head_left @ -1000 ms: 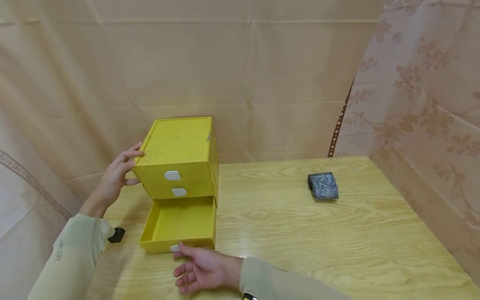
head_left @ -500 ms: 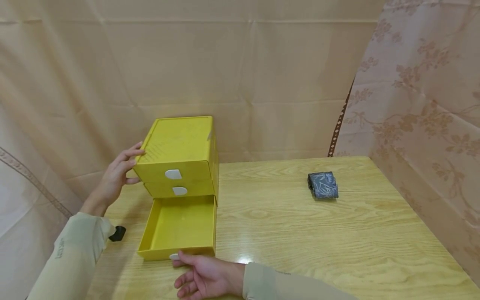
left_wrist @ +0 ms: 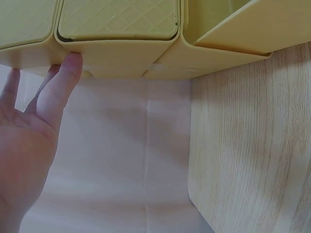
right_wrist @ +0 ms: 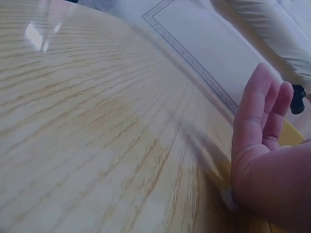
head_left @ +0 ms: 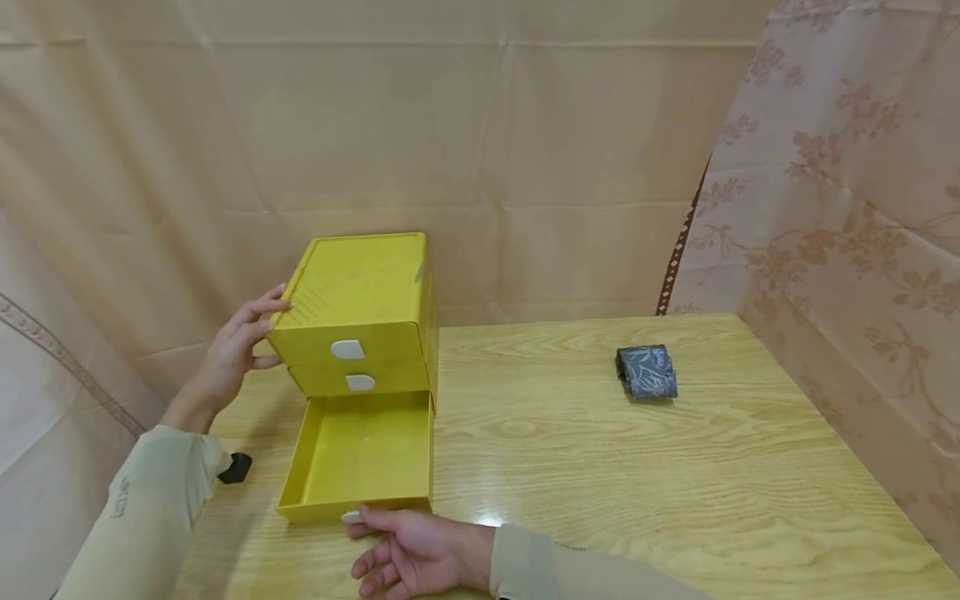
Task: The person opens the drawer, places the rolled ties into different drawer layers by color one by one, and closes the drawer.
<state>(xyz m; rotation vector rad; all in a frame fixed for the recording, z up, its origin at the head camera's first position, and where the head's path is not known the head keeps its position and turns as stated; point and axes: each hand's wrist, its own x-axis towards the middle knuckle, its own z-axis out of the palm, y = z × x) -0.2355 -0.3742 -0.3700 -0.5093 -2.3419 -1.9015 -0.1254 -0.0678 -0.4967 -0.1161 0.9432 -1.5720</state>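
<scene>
A yellow drawer cabinet (head_left: 360,279) stands toward the left of the table, its two upper drawers pushed in. The bottom drawer (head_left: 367,450) is pulled far out, with nothing inside it. My left hand (head_left: 228,350) rests on the cabinet's left side, fingers extended along the top edge and thumb lower down; the left wrist view shows its fingertips (left_wrist: 73,60) against the yellow wall. At the drawer's front my right hand (head_left: 420,550) pinches the white handle (head_left: 351,517) between thumb and index finger, while the other fingers curl loosely below.
A folded dark blue cloth-like bundle (head_left: 647,372) with a pale leaf pattern lies on the wooden table (head_left: 570,467) to the right. Beige curtains (head_left: 480,150) hang behind the table. By the left sleeve shows a small black object (head_left: 236,468).
The bottom drawer has come a little further out toward me, with my right hand moving along at its handle. My left hand stays on the cabinet.
</scene>
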